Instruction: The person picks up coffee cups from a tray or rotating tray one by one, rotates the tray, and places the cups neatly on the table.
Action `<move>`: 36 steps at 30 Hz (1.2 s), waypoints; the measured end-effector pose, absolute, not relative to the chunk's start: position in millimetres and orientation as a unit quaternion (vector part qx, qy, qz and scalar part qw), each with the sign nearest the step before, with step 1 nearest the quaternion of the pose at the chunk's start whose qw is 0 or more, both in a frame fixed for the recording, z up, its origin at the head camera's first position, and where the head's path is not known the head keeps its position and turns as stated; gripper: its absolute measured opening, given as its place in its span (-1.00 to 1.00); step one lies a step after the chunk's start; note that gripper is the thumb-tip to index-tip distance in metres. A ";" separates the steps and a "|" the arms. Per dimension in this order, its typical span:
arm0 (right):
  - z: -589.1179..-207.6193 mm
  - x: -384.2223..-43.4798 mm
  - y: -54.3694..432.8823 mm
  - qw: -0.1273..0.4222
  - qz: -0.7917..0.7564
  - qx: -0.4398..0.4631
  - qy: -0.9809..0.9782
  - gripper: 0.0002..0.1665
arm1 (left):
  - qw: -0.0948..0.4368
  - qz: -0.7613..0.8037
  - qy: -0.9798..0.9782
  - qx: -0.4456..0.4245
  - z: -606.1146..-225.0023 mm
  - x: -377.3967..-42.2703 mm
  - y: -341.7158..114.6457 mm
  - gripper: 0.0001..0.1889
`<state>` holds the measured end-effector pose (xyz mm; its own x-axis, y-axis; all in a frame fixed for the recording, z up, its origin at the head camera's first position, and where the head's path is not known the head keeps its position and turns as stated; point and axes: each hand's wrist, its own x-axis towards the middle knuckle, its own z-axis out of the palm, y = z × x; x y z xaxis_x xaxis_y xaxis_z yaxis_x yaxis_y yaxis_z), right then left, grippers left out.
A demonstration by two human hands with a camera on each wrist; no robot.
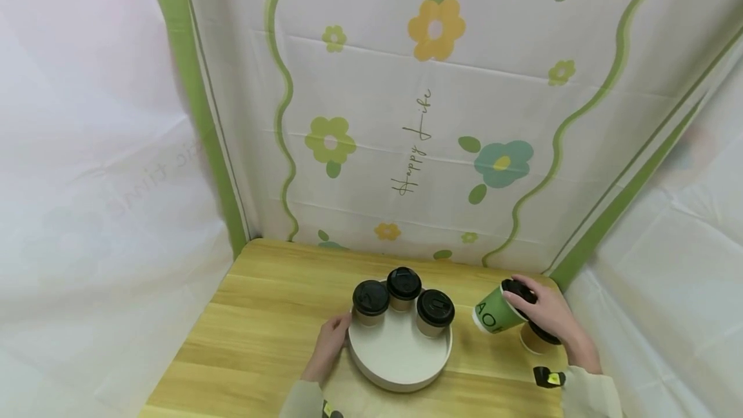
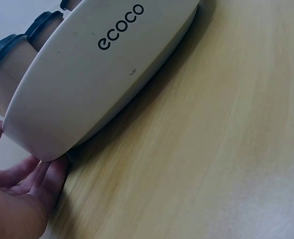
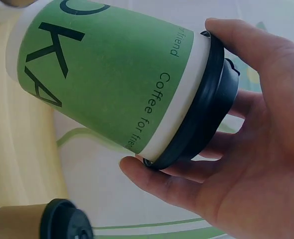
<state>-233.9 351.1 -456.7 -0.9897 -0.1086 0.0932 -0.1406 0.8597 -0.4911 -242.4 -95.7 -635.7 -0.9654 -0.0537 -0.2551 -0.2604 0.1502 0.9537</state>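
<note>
The green cup (image 1: 498,310) lies in the grip of the person's right hand (image 1: 548,308), to the right of the round tray (image 1: 400,366); it is tilted well over, its base pointing left toward the tray and its dark lid (image 3: 204,109) toward the palm. Thumb and fingers spread around the lid's rim, and the right forearm reaches in from the lower right. A brown cup (image 1: 535,340) stands on the desk (image 1: 261,315) just beside that hand, partly hidden by it. The left hand (image 1: 332,342) pinches the tray's left side, thumb at the rim and fingers bent against the lower edge, its forearm angled up from below. Three lidded cups (image 1: 435,311) stand inside the tray, near its far edge.
</note>
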 end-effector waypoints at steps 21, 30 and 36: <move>-519.3 -253.9 359.3 -0.034 0.242 0.025 -0.969 0.00 | 0.084 0.646 0.752 -0.101 -633.9 -241.5 -96.2 -0.40; -525.6 -256.4 359.6 -0.034 0.237 0.025 -0.971 -0.02 | 0.080 0.649 0.750 -0.102 -635.3 -244.1 -95.6 -0.38; -528.2 -256.5 360.3 -0.027 0.221 0.026 -0.975 -0.04 | 0.083 0.648 0.750 -0.098 -638.0 -243.8 -96.9 -0.35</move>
<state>-256.5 360.3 -528.2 -0.9973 -0.0616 -0.0409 -0.0380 0.9014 -0.4313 -243.8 -96.9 -638.0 -0.9669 -0.0385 -0.2521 -0.2550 0.1399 0.9568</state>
